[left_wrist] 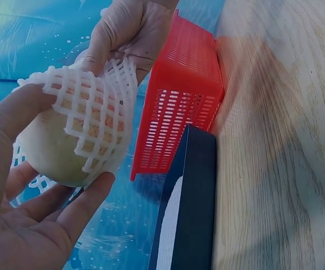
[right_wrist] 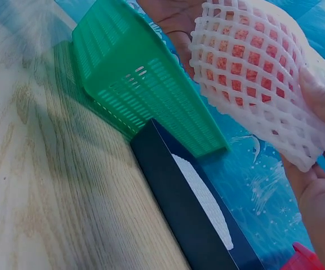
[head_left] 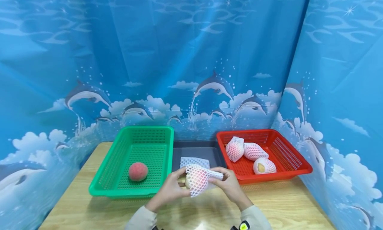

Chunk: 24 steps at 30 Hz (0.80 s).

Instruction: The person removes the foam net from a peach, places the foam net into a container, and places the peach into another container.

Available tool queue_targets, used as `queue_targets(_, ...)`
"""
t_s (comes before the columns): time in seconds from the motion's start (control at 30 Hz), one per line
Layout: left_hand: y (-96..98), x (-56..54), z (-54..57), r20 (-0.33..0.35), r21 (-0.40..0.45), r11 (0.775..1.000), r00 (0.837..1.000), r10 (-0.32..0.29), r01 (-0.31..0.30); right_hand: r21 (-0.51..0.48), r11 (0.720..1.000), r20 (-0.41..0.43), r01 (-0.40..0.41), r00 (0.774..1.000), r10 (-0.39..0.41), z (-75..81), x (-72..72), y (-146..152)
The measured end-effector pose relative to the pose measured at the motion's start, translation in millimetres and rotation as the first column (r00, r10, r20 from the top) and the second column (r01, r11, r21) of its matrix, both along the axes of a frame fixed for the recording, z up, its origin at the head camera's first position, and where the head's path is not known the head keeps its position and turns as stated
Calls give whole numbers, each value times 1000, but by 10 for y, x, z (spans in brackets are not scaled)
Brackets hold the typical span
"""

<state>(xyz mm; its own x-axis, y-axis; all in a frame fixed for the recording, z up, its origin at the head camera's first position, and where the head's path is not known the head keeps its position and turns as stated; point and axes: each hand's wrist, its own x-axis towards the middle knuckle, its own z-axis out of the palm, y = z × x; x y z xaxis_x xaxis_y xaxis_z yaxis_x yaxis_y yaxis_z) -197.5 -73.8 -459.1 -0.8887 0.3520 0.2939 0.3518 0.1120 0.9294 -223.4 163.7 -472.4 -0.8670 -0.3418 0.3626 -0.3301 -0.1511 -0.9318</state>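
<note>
A peach (left_wrist: 52, 149), pale on its bare side, sits partly inside a white foam net sleeve (head_left: 198, 179). My left hand (head_left: 172, 189) grips it from the left, thumb and fingers spread round the fruit and the net's open edge. On the other side, my right hand (head_left: 231, 186) pinches the gathered end of the sleeve between thumb and fingers. Both hands are above the near edge of a dark grey tray (head_left: 195, 145). In that tray lie more flat white foam nets (head_left: 194, 162), partly hidden behind the held peach.
To the left, a green basket (head_left: 103, 176) holds one bare peach (head_left: 138, 171). On the right, a red basket (head_left: 287, 153) contains three netted peaches, one (head_left: 234, 149) near its left wall. The wooden table (head_left: 287, 203) extends in front; a dolphin-printed curtain (head_left: 191, 57) hangs behind.
</note>
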Motion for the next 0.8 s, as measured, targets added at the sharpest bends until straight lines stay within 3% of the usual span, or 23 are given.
queue_targets(0.23, -25, 14, 27, 33, 2, 999, 999, 37, -37, 27, 998, 29, 52, 998, -52, 13, 10, 3)
queue_targets(0.53, -76, 30, 38, 17, 23, 999, 999, 48, -49, 74, 988, 45, 136, 989, -140, 40, 15, 4)
queue_targets(0.8, -140, 8, 37, -20, -23, 997, 998, 66, -67, 113, 970, 65, 216, 972, -224, 21, -25, 7)
